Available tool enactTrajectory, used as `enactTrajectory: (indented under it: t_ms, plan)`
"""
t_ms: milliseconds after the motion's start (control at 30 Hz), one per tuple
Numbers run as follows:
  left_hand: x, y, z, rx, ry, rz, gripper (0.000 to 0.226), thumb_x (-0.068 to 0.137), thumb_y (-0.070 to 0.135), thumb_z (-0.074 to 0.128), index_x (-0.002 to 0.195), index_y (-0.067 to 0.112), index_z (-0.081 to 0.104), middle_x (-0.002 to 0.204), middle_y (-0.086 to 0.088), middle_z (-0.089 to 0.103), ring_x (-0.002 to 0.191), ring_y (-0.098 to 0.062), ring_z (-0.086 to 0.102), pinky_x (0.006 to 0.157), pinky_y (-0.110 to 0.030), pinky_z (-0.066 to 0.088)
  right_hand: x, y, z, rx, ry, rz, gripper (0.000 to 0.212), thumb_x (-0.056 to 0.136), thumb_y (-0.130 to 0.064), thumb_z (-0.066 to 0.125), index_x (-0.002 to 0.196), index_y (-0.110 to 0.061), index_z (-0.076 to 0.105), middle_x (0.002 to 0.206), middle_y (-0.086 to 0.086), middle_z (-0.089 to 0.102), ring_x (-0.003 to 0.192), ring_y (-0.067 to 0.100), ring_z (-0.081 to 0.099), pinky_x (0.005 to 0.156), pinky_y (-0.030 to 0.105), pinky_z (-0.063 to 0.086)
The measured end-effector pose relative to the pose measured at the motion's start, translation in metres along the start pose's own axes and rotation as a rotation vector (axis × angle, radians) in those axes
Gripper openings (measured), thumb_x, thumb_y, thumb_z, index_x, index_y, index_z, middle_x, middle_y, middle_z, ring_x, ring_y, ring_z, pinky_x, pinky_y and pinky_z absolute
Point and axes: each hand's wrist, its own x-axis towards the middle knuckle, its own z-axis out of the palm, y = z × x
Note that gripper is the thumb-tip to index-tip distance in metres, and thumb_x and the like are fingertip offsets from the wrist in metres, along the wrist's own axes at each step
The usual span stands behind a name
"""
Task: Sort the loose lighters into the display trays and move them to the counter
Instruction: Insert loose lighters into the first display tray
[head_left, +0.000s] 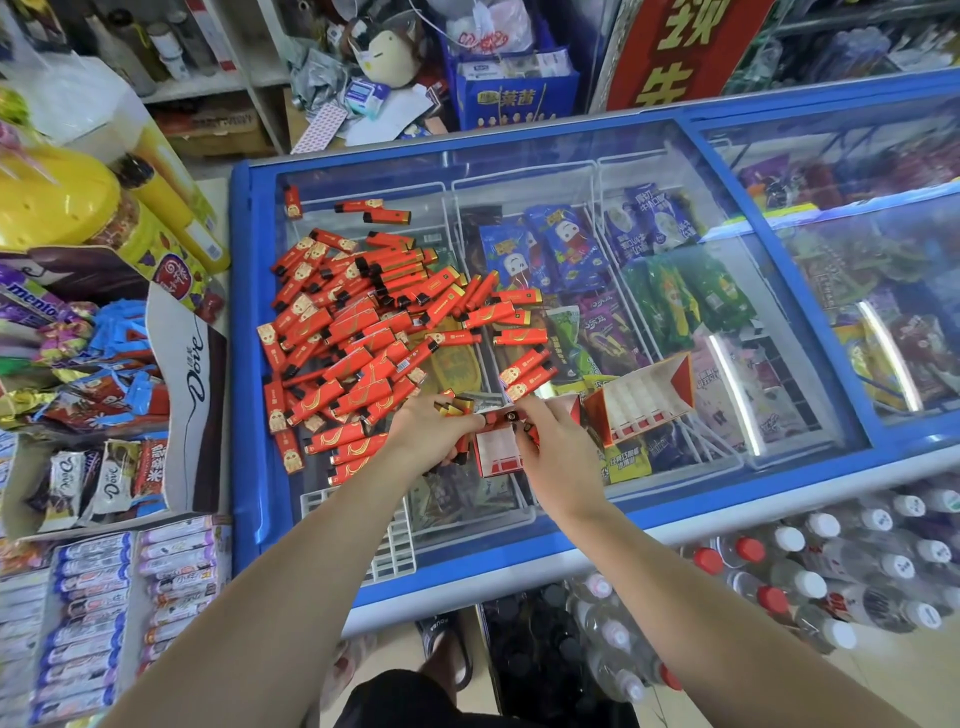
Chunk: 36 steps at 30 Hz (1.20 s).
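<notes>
A heap of several loose red lighters (353, 332) lies on the glass lid of a blue chest freezer (519, 135). My left hand (426, 431) grips a small bunch of lighters at the heap's near edge. My right hand (550, 436) pinches one red lighter (498, 418) over a red-and-white display tray (496, 452) that sits between both hands. A second display tray (644, 400), with white slots and red sides, stands just right of my right hand. Two more lighters (527, 379) lie above my right hand.
Candy boxes, including a Dove carton (192, 395) and rolls of sweets (93, 613), fill the counter on the left. Packs of bottled water (810, 587) stand on the floor at the right. Shelves and a blue bag (514, 93) are behind the freezer.
</notes>
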Motion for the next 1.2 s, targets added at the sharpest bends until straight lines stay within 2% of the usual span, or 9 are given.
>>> enactTrajectory:
  t_ms: [167, 267, 400, 500, 600, 700, 967, 1100, 1200]
  plan:
    - [-0.001, 0.001, 0.001, -0.004, -0.003, 0.004, 0.035, 0.083, 0.033, 0.083, 0.110, 0.014, 0.071, 0.061, -0.007, 0.067, 0.046, -0.016, 0.057, 0.066, -0.039, 0.061, -0.001, -0.001, 0.002, -0.050, 0.046, -0.124, 0.022, 0.096, -0.008, 0.064, 0.114, -0.017, 0.071, 0.103, 0.002, 0.069, 0.067, 0.023, 0.067, 0.045, 0.034, 0.049]
    - [-0.002, 0.003, 0.000, 0.016, -0.001, 0.005, 0.030, 0.084, 0.033, 0.083, 0.105, 0.014, 0.071, 0.059, -0.005, 0.066, 0.044, -0.014, 0.056, 0.057, -0.031, 0.055, 0.001, -0.001, 0.001, -0.033, 0.008, -0.098, 0.025, 0.098, -0.009, 0.062, 0.120, -0.016, 0.069, 0.108, 0.002, 0.066, 0.069, 0.022, 0.066, 0.048, 0.031, 0.046]
    - [-0.003, 0.004, -0.001, 0.046, -0.007, 0.009, 0.028, 0.085, 0.032, 0.082, 0.103, 0.013, 0.072, 0.059, -0.004, 0.067, 0.039, -0.010, 0.054, 0.046, -0.021, 0.045, 0.000, -0.005, -0.004, 0.168, 0.038, 0.096, 0.010, 0.097, -0.023, 0.063, 0.105, -0.022, 0.057, 0.099, -0.004, 0.060, 0.066, 0.006, 0.056, 0.056, 0.022, 0.044]
    - [-0.003, 0.006, 0.000, 0.077, -0.006, 0.024, 0.022, 0.085, 0.031, 0.082, 0.096, 0.014, 0.073, 0.066, -0.006, 0.070, 0.043, -0.012, 0.055, 0.050, -0.024, 0.046, 0.000, -0.003, -0.016, 0.460, 0.082, 0.265, 0.009, 0.095, -0.015, 0.059, 0.094, -0.016, 0.050, 0.088, -0.004, 0.052, 0.070, 0.003, 0.048, 0.065, 0.017, 0.039]
    - [-0.002, 0.008, 0.000, 0.110, -0.002, 0.046, 0.018, 0.085, 0.030, 0.081, 0.091, 0.015, 0.074, 0.066, -0.004, 0.069, 0.045, -0.012, 0.055, 0.049, -0.023, 0.044, 0.003, 0.010, -0.027, 0.447, 0.053, 0.251, 0.011, 0.096, -0.009, 0.049, 0.101, -0.018, 0.053, 0.104, 0.000, 0.049, 0.091, 0.016, 0.053, 0.080, 0.030, 0.046]
    - [-0.002, 0.009, -0.002, 0.132, -0.006, 0.050, 0.016, 0.084, 0.028, 0.081, 0.090, 0.014, 0.075, 0.064, -0.004, 0.069, 0.044, -0.013, 0.055, 0.045, -0.021, 0.043, 0.005, 0.021, -0.033, 0.420, 0.005, 0.216, 0.025, 0.100, -0.005, 0.045, 0.112, -0.020, 0.061, 0.113, 0.000, 0.050, 0.095, 0.021, 0.063, 0.086, 0.037, 0.054]
    - [-0.001, 0.013, -0.002, 0.202, 0.005, 0.085, 0.016, 0.084, 0.030, 0.081, 0.088, 0.016, 0.074, 0.066, -0.007, 0.072, 0.049, -0.016, 0.060, 0.054, -0.027, 0.050, 0.007, 0.022, -0.041, 0.021, 0.069, -0.237, 0.033, 0.090, 0.001, 0.061, 0.108, -0.024, 0.074, 0.102, -0.010, 0.069, 0.091, 0.008, 0.058, 0.070, 0.022, 0.045]
    - [-0.004, 0.013, -0.002, 0.224, 0.002, 0.098, 0.014, 0.086, 0.031, 0.080, 0.088, 0.020, 0.072, 0.063, -0.002, 0.070, 0.047, -0.014, 0.059, 0.051, -0.025, 0.050, 0.010, 0.023, -0.032, -0.018, -0.029, -0.239, 0.031, 0.094, 0.002, 0.058, 0.114, -0.016, 0.074, 0.109, -0.002, 0.065, 0.080, 0.015, 0.064, 0.059, 0.012, 0.033]
    - [-0.006, 0.011, -0.002, 0.233, 0.005, 0.094, 0.016, 0.086, 0.033, 0.080, 0.089, 0.019, 0.073, 0.061, 0.000, 0.069, 0.044, -0.011, 0.058, 0.047, -0.021, 0.047, 0.009, 0.022, -0.029, 0.002, -0.023, -0.218, 0.028, 0.097, -0.002, 0.057, 0.117, -0.014, 0.073, 0.111, 0.000, 0.065, 0.080, 0.018, 0.066, 0.058, 0.024, 0.045]
